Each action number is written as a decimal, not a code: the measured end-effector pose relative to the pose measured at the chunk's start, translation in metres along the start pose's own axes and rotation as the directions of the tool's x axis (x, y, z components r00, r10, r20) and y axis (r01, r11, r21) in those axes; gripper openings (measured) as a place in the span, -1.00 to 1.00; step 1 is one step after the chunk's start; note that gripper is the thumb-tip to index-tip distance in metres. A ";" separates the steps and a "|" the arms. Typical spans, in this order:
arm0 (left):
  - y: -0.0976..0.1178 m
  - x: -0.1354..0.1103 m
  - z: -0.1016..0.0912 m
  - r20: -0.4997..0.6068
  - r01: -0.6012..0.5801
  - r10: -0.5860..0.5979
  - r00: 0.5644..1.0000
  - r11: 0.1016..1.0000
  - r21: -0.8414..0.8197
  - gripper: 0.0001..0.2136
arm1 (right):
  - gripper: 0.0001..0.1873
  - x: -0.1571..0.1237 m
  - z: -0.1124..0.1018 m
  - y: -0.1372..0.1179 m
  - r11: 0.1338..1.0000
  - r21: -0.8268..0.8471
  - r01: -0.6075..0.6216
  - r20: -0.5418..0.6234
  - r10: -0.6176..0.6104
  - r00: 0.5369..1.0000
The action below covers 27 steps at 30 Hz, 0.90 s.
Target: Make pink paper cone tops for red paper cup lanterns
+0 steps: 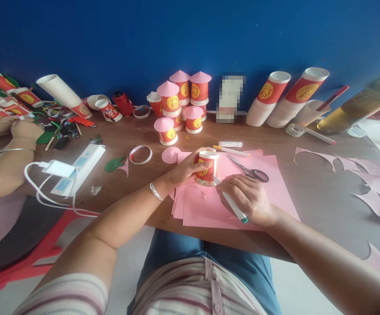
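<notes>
My left hand [193, 167] is wrapped round a red paper cup [206, 175] with a yellow emblem, its white rim uppermost. In my right hand [247, 197] is a white marker [232, 204] with a green end, its tip at the cup's lower right side; I cannot tell whether it touches. Beneath both hands lie pink paper sheets [275, 192]. On the sheets, just past my right hand, rest dark-handled scissors [258, 175] and an orange-and-white marker [232, 151]. A pink paper disc [170, 155] lies to the left of the cup.
Several cups with pink cone roofs [168, 100] stand at the back. Cup stacks [272, 98] lean on the blue wall. Pink paper scraps [374, 188] lie right; a tape ring [140, 155] and power strip [78, 170] lie left. Another person's hands [26, 133] work at far left.
</notes>
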<state>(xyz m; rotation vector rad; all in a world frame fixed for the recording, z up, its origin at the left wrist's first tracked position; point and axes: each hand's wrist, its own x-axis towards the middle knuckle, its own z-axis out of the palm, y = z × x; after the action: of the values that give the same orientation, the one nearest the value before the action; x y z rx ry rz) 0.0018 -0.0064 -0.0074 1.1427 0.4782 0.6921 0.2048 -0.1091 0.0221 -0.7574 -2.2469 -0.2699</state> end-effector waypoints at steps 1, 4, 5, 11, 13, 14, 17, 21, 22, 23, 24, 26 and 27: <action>0.001 0.000 0.000 0.004 -0.006 0.006 1.000 1.000 -0.001 -0.57 | -0.78 0.000 0.000 0.000 1.000 -0.001 0.005 -0.006 -0.005 1.000; 0.003 0.000 0.001 0.012 -0.021 0.021 1.000 1.000 -0.002 -0.59 | -0.78 -0.001 0.001 0.000 1.000 -0.025 0.015 -0.050 -0.016 0.999; 0.003 0.000 0.001 0.013 -0.020 0.020 1.000 1.000 -0.004 -0.59 | -0.77 -0.001 0.001 0.001 0.999 -0.033 0.017 -0.068 -0.019 0.998; -0.002 0.002 -0.006 0.000 -0.009 0.009 1.000 0.994 -0.106 -0.60 | -0.76 -0.003 0.005 0.001 0.999 -0.051 0.017 -0.114 -0.023 0.993; -0.004 0.002 -0.008 -0.011 -0.007 0.005 1.000 0.990 -0.138 -0.60 | -0.76 -0.003 0.004 0.002 0.999 -0.045 0.018 -0.113 -0.023 0.993; -0.005 0.001 -0.009 -0.009 -0.003 0.002 1.000 0.989 -0.147 -0.60 | -0.76 -0.003 0.003 0.002 0.999 -0.039 0.017 -0.106 -0.021 0.994; -0.007 0.000 -0.011 0.004 -0.014 0.015 1.000 0.991 -0.130 -0.60 | -0.79 -0.001 0.001 0.002 1.000 -0.023 0.013 -0.074 -0.014 0.997; -0.005 0.000 -0.007 0.008 -0.042 0.042 0.999 0.996 -0.074 -0.60 | -0.80 0.001 -0.001 0.002 1.000 -0.012 0.017 -0.038 -0.017 0.999; -0.004 0.000 -0.005 0.002 -0.041 0.041 0.999 0.997 -0.070 -0.61 | -0.79 0.002 -0.001 0.001 1.000 -0.012 0.018 -0.032 -0.018 0.999; -0.003 0.000 -0.004 -0.003 -0.038 0.038 0.999 0.997 -0.069 -0.61 | -0.79 0.002 -0.001 0.001 1.000 -0.014 0.019 -0.030 -0.019 0.999; -0.002 0.000 -0.002 -0.004 -0.032 0.032 0.999 0.997 -0.069 -0.60 | -0.78 0.003 -0.001 0.001 1.000 -0.015 0.022 -0.030 -0.023 0.999; 0.000 0.001 0.000 -0.002 -0.019 0.019 1.000 0.998 -0.068 -0.58 | -0.79 0.003 -0.001 0.001 0.999 -0.021 0.031 -0.042 -0.032 0.999; 0.000 0.001 0.001 -0.003 -0.015 0.015 1.000 0.998 -0.066 -0.56 | -0.79 0.003 -0.001 0.001 0.999 -0.023 0.036 -0.050 -0.037 0.998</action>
<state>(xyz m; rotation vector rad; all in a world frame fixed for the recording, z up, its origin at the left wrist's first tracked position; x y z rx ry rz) 0.0029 -0.0063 -0.0075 1.0841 0.4456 0.7176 0.2047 -0.1076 0.0247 -0.7145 -2.2153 -0.3279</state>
